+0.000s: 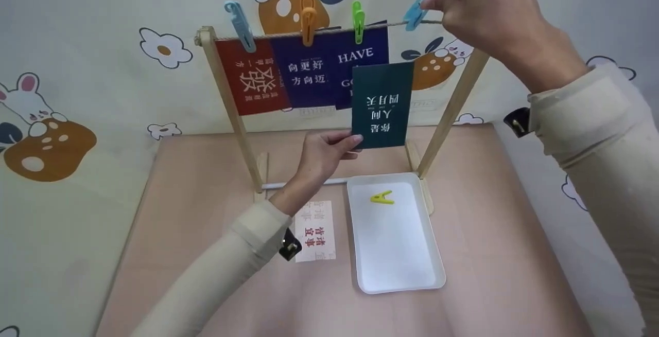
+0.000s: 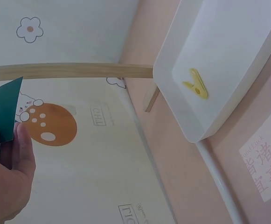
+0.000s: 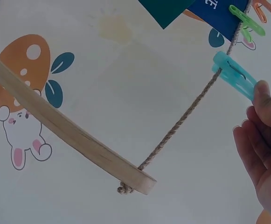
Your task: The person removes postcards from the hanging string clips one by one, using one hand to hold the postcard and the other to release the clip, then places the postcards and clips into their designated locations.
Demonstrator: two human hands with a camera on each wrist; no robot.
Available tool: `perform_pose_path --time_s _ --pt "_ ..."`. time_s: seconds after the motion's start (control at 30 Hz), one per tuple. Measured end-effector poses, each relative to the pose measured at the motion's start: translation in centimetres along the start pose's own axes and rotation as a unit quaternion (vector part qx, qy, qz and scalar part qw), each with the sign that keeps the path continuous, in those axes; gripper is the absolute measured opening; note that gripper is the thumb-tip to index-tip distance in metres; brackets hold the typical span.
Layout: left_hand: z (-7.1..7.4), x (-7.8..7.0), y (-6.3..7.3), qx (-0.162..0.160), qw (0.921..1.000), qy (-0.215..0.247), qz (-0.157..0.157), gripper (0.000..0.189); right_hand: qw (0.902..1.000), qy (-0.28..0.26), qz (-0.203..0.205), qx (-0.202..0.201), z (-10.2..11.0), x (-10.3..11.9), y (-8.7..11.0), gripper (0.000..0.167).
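Note:
My left hand (image 1: 320,158) pinches the lower left corner of a dark green card (image 1: 382,82) with white Chinese characters, held upside down below the rope. In the left wrist view, the thumb lies on the face of the card (image 2: 7,100). My right hand (image 1: 491,18) pinches the handle end of a light blue clothespin (image 1: 416,14). The right wrist view has the clothespin's other end right at the twisted rope (image 3: 182,121). Along the rope hang a red card (image 1: 257,98), a blue card (image 1: 309,92) and a dark blue card (image 1: 378,36), which the green card partly covers.
A blue clothespin (image 1: 241,25), an orange one (image 1: 308,20) and a green one (image 1: 358,22) sit on the rope, strung across a wooden frame (image 1: 229,100). Below stands a white tray (image 1: 396,247) with a yellow clothespin (image 1: 382,197). Beside it lies a pale card (image 1: 316,244).

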State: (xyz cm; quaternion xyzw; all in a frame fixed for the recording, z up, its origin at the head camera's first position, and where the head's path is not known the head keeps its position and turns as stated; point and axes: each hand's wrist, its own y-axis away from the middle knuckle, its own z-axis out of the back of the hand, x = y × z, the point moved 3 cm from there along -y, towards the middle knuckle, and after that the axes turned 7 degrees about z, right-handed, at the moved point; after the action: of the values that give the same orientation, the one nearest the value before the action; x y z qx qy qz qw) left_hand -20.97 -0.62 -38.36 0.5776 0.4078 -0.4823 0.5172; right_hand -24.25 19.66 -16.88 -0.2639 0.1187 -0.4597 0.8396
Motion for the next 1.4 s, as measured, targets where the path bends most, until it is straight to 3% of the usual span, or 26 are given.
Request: perform_pose_path --time_s 0.13,0.3,0.57,0.9,1.13,1.4 --pt "0.0 0.2 0.0 -0.005 1.0 -0.004 0.002 0.022 0.9995 0.001 0.014 -0.028 -0.1 0.0 0.4 0.026" --pt "-0.1 0.5 0.2 -0.002 1.0 0.0 0.003 0.023 0.9935 -0.006 0.062 -0.095 -0.2 0.0 1.2 0.03" --pt "0.0 1.0 0.4 0.001 1.0 0.001 0.002 0.021 0.9683 -0.038 0.098 -0.227 -1.0 0.0 2.8 0.031" --pt "0.0 2.1 0.7 0.014 0.9999 -0.004 0.004 0.021 0.9376 -0.072 0.071 -0.333 -2.4 0.7 5.3 0.021" --pt "0.4 2.8 0.6 0.001 0.9995 -0.007 0.03 0.022 0.9326 -0.096 0.055 -0.343 -3.0 0.9 6.5 0.019" --pt "0.8 3.8 1.1 -0.002 0.9988 -0.012 0.047 0.022 0.9239 -0.123 0.069 -0.356 -4.0 1.6 8.5 0.013"
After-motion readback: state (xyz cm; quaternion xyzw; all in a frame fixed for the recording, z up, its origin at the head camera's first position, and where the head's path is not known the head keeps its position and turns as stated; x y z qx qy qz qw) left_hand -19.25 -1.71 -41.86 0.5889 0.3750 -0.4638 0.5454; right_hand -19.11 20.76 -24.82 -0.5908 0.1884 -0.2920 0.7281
